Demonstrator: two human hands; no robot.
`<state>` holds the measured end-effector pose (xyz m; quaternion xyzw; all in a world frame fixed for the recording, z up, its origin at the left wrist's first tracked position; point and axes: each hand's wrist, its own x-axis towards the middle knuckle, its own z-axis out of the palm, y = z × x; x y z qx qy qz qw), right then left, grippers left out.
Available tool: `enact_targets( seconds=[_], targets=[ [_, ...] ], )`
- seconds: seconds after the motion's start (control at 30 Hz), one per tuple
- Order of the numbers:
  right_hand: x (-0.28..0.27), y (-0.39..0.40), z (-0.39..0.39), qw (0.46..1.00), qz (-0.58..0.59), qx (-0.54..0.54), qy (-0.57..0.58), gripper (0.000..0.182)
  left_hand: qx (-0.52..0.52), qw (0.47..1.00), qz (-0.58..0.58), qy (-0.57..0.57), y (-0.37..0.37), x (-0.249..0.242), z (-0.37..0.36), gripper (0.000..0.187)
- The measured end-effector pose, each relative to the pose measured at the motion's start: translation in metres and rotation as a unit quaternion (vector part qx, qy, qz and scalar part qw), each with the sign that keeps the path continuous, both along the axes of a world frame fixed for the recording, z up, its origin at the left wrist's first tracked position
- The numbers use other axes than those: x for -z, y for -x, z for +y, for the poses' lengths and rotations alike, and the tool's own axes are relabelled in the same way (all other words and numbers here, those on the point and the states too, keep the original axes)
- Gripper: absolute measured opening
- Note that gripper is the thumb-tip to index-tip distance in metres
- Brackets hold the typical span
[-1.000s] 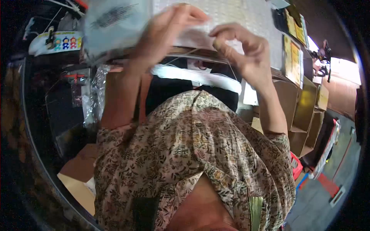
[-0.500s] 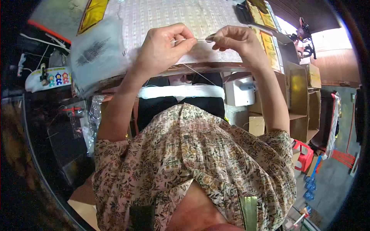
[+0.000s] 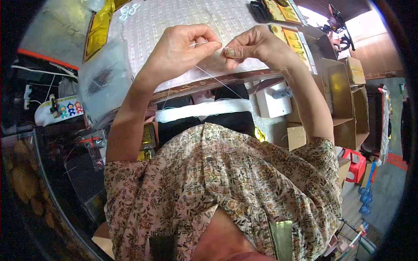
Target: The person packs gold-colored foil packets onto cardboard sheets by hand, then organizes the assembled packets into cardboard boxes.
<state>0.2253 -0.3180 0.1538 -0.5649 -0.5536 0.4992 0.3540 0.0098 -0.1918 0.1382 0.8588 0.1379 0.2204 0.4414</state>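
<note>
My left hand (image 3: pixel 183 48) pinches a thin white thread (image 3: pixel 198 44) between thumb and fingers above the table's near edge. Close on its right, my right hand (image 3: pixel 250 45) has its fingers pressed together on the same thread, with a small white loop at the fingertips. Strands run down from the hands towards a white thread bundle (image 3: pixel 204 110) lying across my lap. The floral shirt (image 3: pixel 217 169) fills the lower middle of the view.
White rings (image 3: pixel 129 12) lie at the far left of the cloth-covered table (image 3: pixel 174 15). A plastic bag (image 3: pixel 104 78) covers its left corner. Yellow packs (image 3: pixel 294 41) lie at its right edge, cardboard boxes (image 3: pixel 335 91) beyond. A red stool (image 3: pixel 355 165) stands at right.
The fingers of my right hand have closed in and moved slightly left, nearer my left hand. The view has shifted, bringing the white rings into sight.
</note>
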Motion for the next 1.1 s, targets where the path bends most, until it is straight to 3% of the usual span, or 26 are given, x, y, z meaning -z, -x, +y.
enact_targets(
  seconds=[0.17,0.2,0.23,0.27,0.33,0.4,0.47,0.5,0.57,0.6,0.67,0.7,0.73,0.77,0.8,0.87,0.9,0.93,0.97,1.0,1.07,1.1],
  targets=[
    [0.012,-0.007,-0.009,0.993,0.11,0.006,0.035,0.024,0.036,0.995,-0.064,0.068,-0.003,0.025,0.012,0.019],
    [0.015,-0.009,-0.009,0.983,0.182,0.002,0.014,0.023,0.032,0.995,-0.069,0.067,-0.002,0.029,0.012,0.019],
    [0.015,-0.008,-0.008,0.968,0.252,-0.001,-0.008,0.024,0.045,0.988,-0.036,0.147,-0.002,0.03,0.01,0.021],
    [0.015,-0.005,-0.007,0.969,0.248,-0.003,-0.007,0.024,0.059,0.972,-0.002,0.226,0.0,0.032,0.006,0.024],
    [0.015,0.011,-0.004,0.942,0.302,0.031,-0.146,0.026,0.042,0.973,-0.026,0.227,-0.007,0.051,-0.013,0.027],
    [0.014,0.02,0.001,0.922,0.343,0.085,-0.156,0.025,0.084,0.967,-0.053,0.236,-0.012,0.067,-0.027,0.031],
    [0.016,0.025,0.006,0.939,0.095,0.125,-0.307,0.021,0.099,0.948,-0.086,0.29,-0.014,0.063,-0.047,0.033],
    [0.021,0.025,0.005,0.939,0.094,0.125,-0.307,0.021,0.109,0.946,-0.093,0.292,-0.01,0.057,-0.051,0.03],
    [0.041,0.019,-0.005,0.924,-0.198,0.068,-0.32,0.019,0.088,0.957,-0.08,0.264,-0.004,0.045,-0.047,0.03],
    [0.046,0.017,-0.009,0.885,-0.341,0.036,-0.313,0.019,0.065,0.968,-0.068,0.234,0.0,0.039,-0.043,0.03],
    [0.019,0.028,-0.023,0.903,-0.305,0.026,-0.302,0.019,0.054,0.97,-0.049,0.233,0.01,0.035,-0.034,0.03],
    [0.008,0.029,-0.029,0.974,-0.163,-0.002,-0.16,0.02,0.071,0.97,-0.025,0.231,0.015,0.036,-0.03,0.029],
    [0.0,0.028,-0.032,0.999,-0.012,-0.028,-0.012,0.022,0.088,0.97,0.0,0.229,0.016,0.037,-0.028,0.028],
    [-0.004,0.024,-0.033,0.995,0.071,-0.066,0.001,0.027,0.125,0.96,-0.003,0.252,0.015,0.043,-0.028,0.024],
    [-0.005,0.029,-0.035,0.995,0.069,-0.066,-0.004,0.027,0.172,0.937,-0.004,0.305,0.015,0.045,-0.028,0.022],
    [-0.009,0.041,-0.035,0.951,0.292,0.023,-0.097,0.029,0.124,0.923,-0.184,0.313,0.002,0.044,-0.049,0.025],
    [-0.014,0.039,-0.031,0.95,0.253,0.04,-0.179,0.027,0.121,0.915,-0.221,0.316,-0.002,0.048,-0.049,0.026],
    [-0.019,0.038,-0.026,0.942,0.208,0.065,-0.257,0.026,0.115,0.946,-0.146,0.267,0.003,0.043,-0.046,0.028],
    [-0.021,0.033,-0.022,0.95,0.01,0.098,-0.298,0.025,0.115,0.952,-0.126,0.255,0.004,0.037,-0.048,0.028],
    [-0.024,0.027,-0.019,0.917,-0.187,0.129,-0.327,0.027,0.115,0.957,-0.106,0.243,0.006,0.029,-0.05,0.027],
    [-0.031,0.02,-0.026,0.922,-0.361,0.03,-0.138,0.033,0.102,0.958,-0.116,0.24,0.01,0.019,-0.045,0.028],
    [-0.038,0.019,-0.029,0.973,-0.218,-0.042,-0.069,0.032,0.08,0.973,-0.096,0.192,0.014,0.015,-0.037,0.028]
  ],
)
